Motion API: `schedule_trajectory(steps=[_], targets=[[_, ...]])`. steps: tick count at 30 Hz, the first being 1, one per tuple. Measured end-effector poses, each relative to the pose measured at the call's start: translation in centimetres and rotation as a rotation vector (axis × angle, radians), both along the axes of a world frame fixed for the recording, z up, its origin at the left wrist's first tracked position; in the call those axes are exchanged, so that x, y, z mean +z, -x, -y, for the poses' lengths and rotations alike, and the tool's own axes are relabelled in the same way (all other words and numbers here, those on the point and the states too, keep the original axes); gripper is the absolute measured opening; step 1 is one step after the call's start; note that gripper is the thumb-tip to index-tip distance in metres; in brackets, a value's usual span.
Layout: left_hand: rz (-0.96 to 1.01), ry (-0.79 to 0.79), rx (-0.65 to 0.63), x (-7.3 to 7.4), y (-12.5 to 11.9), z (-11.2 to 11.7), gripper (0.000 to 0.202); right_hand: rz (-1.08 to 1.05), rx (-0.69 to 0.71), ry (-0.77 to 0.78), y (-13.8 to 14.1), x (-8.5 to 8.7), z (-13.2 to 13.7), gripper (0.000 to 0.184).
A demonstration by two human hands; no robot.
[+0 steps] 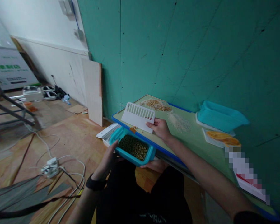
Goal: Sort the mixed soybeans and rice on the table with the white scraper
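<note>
My right hand (162, 129) is closed on the edge of a white slotted plate (134, 119), tilted over the tabletop's left end. At the table's near edge, below it, is a teal plastic container (152, 153) with dark green and yellowish beans (132, 147) in it. My left hand (108, 158) grips the container's left side, thumb on the rim and fingers mostly hidden underneath. Behind the plate lies a pile of tan beans (157, 105). Beside that is a pile of white grains (179, 122). A few tan beans sit near the plate's lower edge.
The pale green table (200, 146) has a blue edge and stands against a green wall. On its right are another teal container (221, 115) and an orange-yellow item (224, 137). White cables and a power strip (51, 167) lie on the floor at left.
</note>
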State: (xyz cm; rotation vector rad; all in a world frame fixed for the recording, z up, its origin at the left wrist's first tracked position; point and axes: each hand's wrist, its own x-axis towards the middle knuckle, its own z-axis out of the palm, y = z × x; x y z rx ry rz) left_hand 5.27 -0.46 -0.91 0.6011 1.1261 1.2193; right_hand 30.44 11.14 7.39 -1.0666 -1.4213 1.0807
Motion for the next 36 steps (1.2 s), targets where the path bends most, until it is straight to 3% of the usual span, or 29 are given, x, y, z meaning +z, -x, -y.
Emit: schedule_trajectory(steps=[7, 15, 28, 36], targets=[[-0.027, 0.013, -0.001, -0.4, 0.3, -0.3, 0.063, 0.022, -0.016, -0.011, -0.6, 0.2, 0.6, 0.057], [-0.003, -0.003, -0.005, 0.2, 0.1, 0.0, 0.059, 0.041, -0.021, 0.005, -2.2, 0.8, 2.0, 0.054], [-0.003, -0.022, -0.012, 0.7, -0.2, 0.4, 0.062, 0.130, -0.120, 0.006, -6.1, 1.4, 5.8, 0.061], [0.014, -0.016, -0.024, 0.1, -0.1, 0.2, 0.064, 0.195, -0.195, -0.014, -7.9, 1.6, 9.2, 0.059]])
